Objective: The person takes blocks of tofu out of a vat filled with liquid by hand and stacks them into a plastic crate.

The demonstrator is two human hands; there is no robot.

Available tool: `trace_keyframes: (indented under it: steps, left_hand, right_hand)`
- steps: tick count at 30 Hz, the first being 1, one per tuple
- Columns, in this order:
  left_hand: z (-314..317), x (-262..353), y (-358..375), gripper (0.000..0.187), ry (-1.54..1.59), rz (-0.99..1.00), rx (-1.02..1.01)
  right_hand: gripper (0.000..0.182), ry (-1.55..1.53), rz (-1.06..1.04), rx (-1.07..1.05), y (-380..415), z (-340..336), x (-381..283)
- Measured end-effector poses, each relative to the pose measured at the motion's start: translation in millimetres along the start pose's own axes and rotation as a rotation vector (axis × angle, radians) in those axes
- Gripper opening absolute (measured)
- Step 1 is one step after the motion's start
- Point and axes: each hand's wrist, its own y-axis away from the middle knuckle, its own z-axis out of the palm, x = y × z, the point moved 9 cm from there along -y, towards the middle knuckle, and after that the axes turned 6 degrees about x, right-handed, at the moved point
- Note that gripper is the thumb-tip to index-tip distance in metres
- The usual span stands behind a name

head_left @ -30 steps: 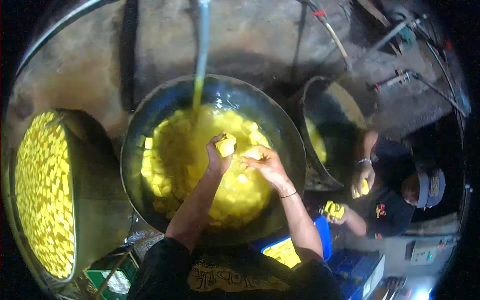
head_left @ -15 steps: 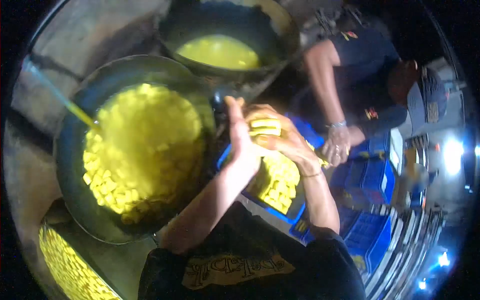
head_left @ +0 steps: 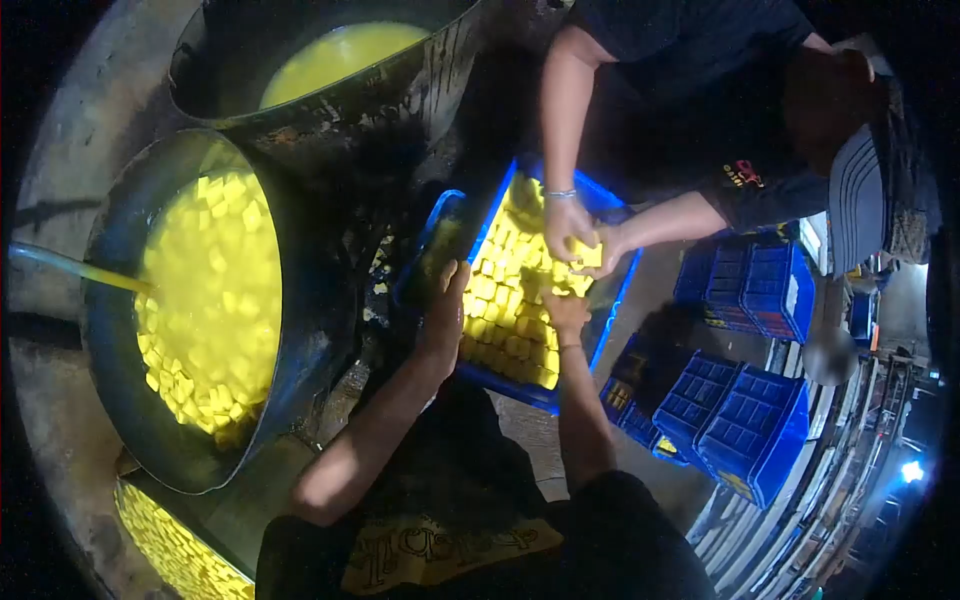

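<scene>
My left hand is beside the left rim of a blue crate, its fingers stretched out and nothing in it. Rows of yellow tofu blocks fill the crate. Over the crate's right part, my right hand reaches down with bent fingers closed around tofu blocks; its fingertips are partly hidden. Just beyond it, a co-worker's two hands hold yellow tofu blocks above the same crate. To my left, a big dark wok holds tofu pieces in yellow liquid.
A pole leans into the wok from the left. Behind stands a second vat of yellow liquid. A container of yellow pieces is at lower left. Blue crates stand on the right, close to the co-worker.
My hands held yellow tofu blocks together between wok and crate; now they are apart. My right hand has gone down into the crate, my left is empty. The view has shifted.
</scene>
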Motion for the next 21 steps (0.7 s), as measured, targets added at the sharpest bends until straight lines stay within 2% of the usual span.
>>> trace_keyframes:
  steps: [3,5,7,9,10,11,12,14,16,17,18,19,20,21]
  left_hand:
    - [-18,11,13,0.059,0.025,-0.064,0.009]
    - [-27,42,36,0.054,0.132,-0.072,-0.208]
    - [-62,83,54,0.05,0.164,-0.056,-0.168]
    - [-102,138,76,0.047,0.165,0.107,-0.257]
    - [-137,162,78,0.047,0.164,0.211,-0.202]
    - [-172,187,79,0.046,0.157,0.314,-0.151]
    - [-206,211,80,0.044,0.153,0.396,-0.084]
    - [-261,239,92,0.042,0.156,0.512,-0.004]
    - [-329,226,86,0.038,-0.257,0.417,0.317]
    - [-352,204,78,0.036,-0.346,0.336,0.343]
    - [-370,180,69,0.036,-0.369,0.417,0.31]
    - [-373,161,67,0.029,-0.718,0.219,0.351]
    - [-381,119,39,0.03,-0.936,0.355,0.278]
    - [-376,79,25,0.038,-1.257,0.442,0.21]
  right_hand:
    - [0.079,0.163,0.195,0.077,55,12,-20]
    - [0.083,0.226,0.21,0.177,55,21,-21]
    - [0.088,0.215,0.182,0.016,29,55,10]
    - [0.087,0.144,0.14,-0.163,12,65,16]
    - [0.082,0.114,0.033,-0.169,10,57,6]
    - [0.079,0.294,-0.225,-0.217,-39,127,60]
    - [0.074,0.447,-0.366,-0.242,-58,149,81]
    - [0.063,0.502,-0.31,-0.29,-6,81,30]
    - [0.052,0.45,-0.327,-0.208,12,39,-5]
    - [0.047,0.325,-0.366,-0.119,32,3,-51]
    - [0.042,0.083,-0.45,-0.011,57,-38,-112]
    - [0.037,-0.217,-0.584,0.064,97,-83,-190]
    - [0.029,-0.608,-0.764,0.081,147,-129,-275]
    - [0.024,-0.657,-0.901,0.046,210,-164,-359]
